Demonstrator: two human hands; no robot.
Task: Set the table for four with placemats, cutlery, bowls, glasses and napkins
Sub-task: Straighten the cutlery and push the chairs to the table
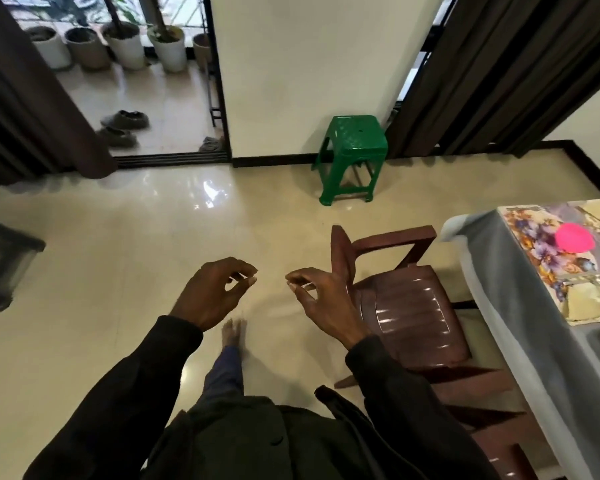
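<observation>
The table (520, 306) stands at the right edge under a grey cloth. On it lies a floral placemat (541, 247) with a pink bowl (574, 238) on top. Something clear, perhaps a glass (587, 279), stands just nearer on the mat; it is too blurred to be sure. My left hand (215, 292) and my right hand (321, 297) hang in mid-air over the floor, left of the table, fingers loosely curled toward the thumbs. Neither hand holds anything. The right hand is in front of a chair's armrest.
A brown plastic chair (409, 306) stands against the table's near side. A green stool (355, 154) is by the far wall between dark curtains. A dark object (0, 265) sits at the left edge. Plant pots and shoes lie beyond the open doorway. My bare foot (232, 332) is on the tiled floor.
</observation>
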